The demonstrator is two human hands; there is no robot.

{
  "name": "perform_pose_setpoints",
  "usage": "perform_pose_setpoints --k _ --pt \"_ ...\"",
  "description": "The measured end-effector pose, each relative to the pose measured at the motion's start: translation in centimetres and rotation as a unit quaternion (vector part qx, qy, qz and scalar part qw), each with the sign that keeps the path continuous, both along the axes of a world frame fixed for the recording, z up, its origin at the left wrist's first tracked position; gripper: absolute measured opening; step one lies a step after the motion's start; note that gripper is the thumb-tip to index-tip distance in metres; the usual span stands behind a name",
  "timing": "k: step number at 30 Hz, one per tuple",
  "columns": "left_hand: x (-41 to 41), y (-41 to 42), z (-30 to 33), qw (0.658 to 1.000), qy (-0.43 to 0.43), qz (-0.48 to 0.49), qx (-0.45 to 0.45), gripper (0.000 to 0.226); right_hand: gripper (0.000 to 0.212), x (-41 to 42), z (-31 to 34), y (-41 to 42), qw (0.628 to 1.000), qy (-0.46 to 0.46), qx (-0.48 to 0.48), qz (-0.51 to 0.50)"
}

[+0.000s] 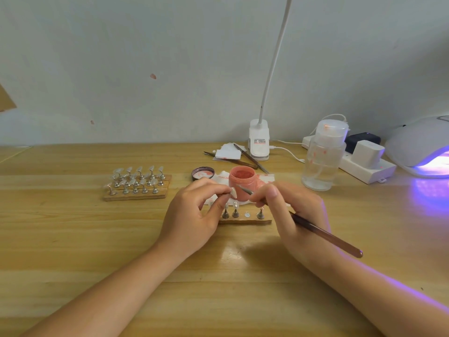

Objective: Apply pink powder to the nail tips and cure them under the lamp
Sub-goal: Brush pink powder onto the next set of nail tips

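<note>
Both hands over wooden strip (245, 221), nail tip by pink powder jar.
L hand (194, 215) pinches nail tip (233, 192) on its stand; R hand (295, 210) grips brush (325, 235), tip near nail. Powder jar (243, 182) open just behind; UV lamp (422, 147) lit, far right.

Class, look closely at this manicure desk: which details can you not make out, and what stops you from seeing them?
Head view only:
- Curing lamp: cut off by the right edge, so its inside is unseen.
- Desk lamp: its head is cut off by the top edge.
- Near strip of stands: its left end is hidden behind the left hand.
- Nail tip pinched by that hand: too small to tell whether powder is on it.
</note>
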State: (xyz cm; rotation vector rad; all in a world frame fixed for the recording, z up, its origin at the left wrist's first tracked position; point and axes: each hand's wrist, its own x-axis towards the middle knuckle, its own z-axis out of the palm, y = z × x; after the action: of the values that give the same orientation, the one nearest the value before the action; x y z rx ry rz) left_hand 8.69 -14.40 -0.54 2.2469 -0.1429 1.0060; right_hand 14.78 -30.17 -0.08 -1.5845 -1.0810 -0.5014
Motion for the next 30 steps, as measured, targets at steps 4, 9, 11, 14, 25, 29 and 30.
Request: perform_pose_setpoints --k 4,9,11,14,25,29,30 --pt "0.05 0.06 -0.05 1.0 0.001 0.002 0.008 0.013 0.061 0.07 -0.56 -0.31 0.999 0.03 0.001 0.03" --pt "0.1 0.09 -0.09 1.0 0.0 -0.005 0.006 0.014 0.048 0.03 -0.33 -0.13 1.0 0.009 -0.002 0.003" --pt "0.12 0.09 -0.09 1.0 0.0 -0.006 0.006 0.014 0.052 0.0 -0.52 -0.26 0.999 0.043 0.005 0.028" --pt "0.16 0.11 -0.15 1.0 0.0 -0.009 0.003 0.014 0.051 -0.06 -0.42 -0.21 0.999 0.028 0.02 0.015" --pt "0.19 0.13 -0.06 1.0 -0.014 -0.026 0.004 0.015 0.045 -0.34 -0.48 -0.07 0.997 0.071 0.012 0.015" --pt "0.22 0.07 -0.07 0.999 -0.022 -0.037 -0.005 0.018 0.045 -0.5 -0.46 -0.17 0.996 0.079 0.042 0.029" --pt "0.22 0.11 -0.09 0.999 -0.023 -0.038 -0.008 0.018 0.043 -0.48 -0.4 -0.12 0.997 0.064 0.037 0.017"
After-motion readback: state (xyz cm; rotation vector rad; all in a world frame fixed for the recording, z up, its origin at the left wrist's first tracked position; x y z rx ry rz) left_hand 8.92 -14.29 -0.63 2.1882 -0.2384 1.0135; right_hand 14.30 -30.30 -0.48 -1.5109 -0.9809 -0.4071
